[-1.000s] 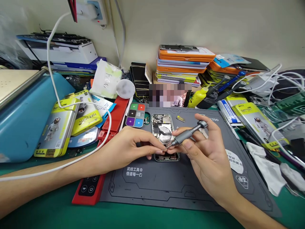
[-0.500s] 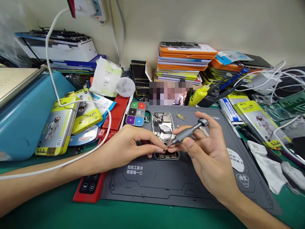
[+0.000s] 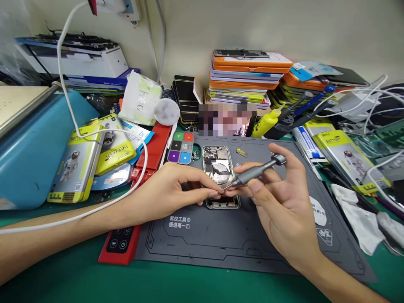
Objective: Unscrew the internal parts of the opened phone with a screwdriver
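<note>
An opened phone [image 3: 217,158] lies on the dark grey work mat [image 3: 202,246], its inner parts bare. My right hand [image 3: 277,195] grips a grey precision screwdriver [image 3: 251,174], tilted with its thin tip down and to the left. That tip meets the fingertips of my left hand [image 3: 183,185], over the lower part of the phone. The left thumb and forefinger are pinched together; whatever is between them is too small to make out. Beyond the phone's upper right side lies a small yellow-labelled piece [image 3: 241,152].
Left of the phone stand a case with coloured squares [image 3: 180,147] and a red device [image 3: 121,244]. Battery boxes [image 3: 77,164] lie at both sides. Stacked orange boxes [image 3: 249,65] and a yellow bottle [image 3: 267,123] stand behind. A white cable [image 3: 94,214] crosses my left forearm.
The view has shifted slightly. My right hand and the screwdriver sit a little further right, the handle tilted lower. Both hands keep their grip, and the tip stays at the left fingertips.
</note>
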The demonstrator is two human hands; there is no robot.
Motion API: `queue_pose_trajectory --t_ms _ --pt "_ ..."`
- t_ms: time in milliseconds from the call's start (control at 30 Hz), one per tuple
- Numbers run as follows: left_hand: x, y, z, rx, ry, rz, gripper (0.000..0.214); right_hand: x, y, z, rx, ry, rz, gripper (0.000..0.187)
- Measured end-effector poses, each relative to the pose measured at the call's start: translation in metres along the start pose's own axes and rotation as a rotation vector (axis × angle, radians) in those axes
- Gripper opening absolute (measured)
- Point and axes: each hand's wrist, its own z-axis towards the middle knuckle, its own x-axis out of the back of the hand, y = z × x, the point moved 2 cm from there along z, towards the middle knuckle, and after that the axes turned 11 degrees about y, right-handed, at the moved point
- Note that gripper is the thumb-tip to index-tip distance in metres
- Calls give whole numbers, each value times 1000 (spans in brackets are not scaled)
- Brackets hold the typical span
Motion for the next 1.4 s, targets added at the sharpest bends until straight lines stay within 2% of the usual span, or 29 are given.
queue_pose_trajectory --t_ms 200,1167,1300,1400 --pt "1 -2 0 9 -1 -5 14 0 -1 -4 38 7 -32 52" --pt "-1 -2 0 22 -35 -60 16 0 2 0 -62 -41 36 51" --pt "1 -4 1 63 23 -10 16 4 1 3 -67 -41 31 52" --pt "3 -6 3 137 60 13 15 6 -2 4 8 11 9 49"
